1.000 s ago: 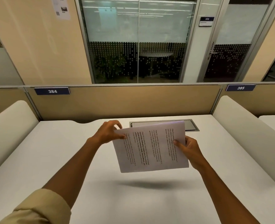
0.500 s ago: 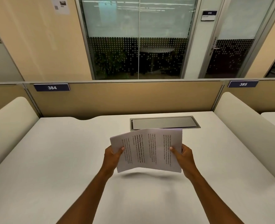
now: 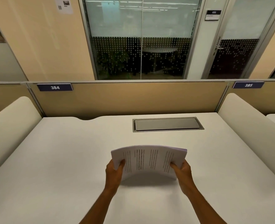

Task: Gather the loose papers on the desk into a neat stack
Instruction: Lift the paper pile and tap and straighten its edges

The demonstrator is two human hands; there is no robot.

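Observation:
A stack of printed white papers [image 3: 148, 160] arches upward over the middle of the white desk [image 3: 69, 159], its near edge low by the desktop. My left hand [image 3: 115, 172] grips the stack's left edge, thumb on top. My right hand [image 3: 182, 174] grips the right edge the same way. The sheets lie together, with the far right corner slightly fanned. No other loose paper shows on the desk.
A grey cable hatch [image 3: 167, 124] is set into the desk beyond the papers. Padded cream dividers stand at the left [image 3: 12, 126] and right [image 3: 250, 126]. A tan partition [image 3: 141, 97] with labels 384 and 385 closes the back.
Both hands have lowered the papers from mid-air toward the desk and nearer to me. The left hand took a firm grip on the left edge, and the stack now bows upward.

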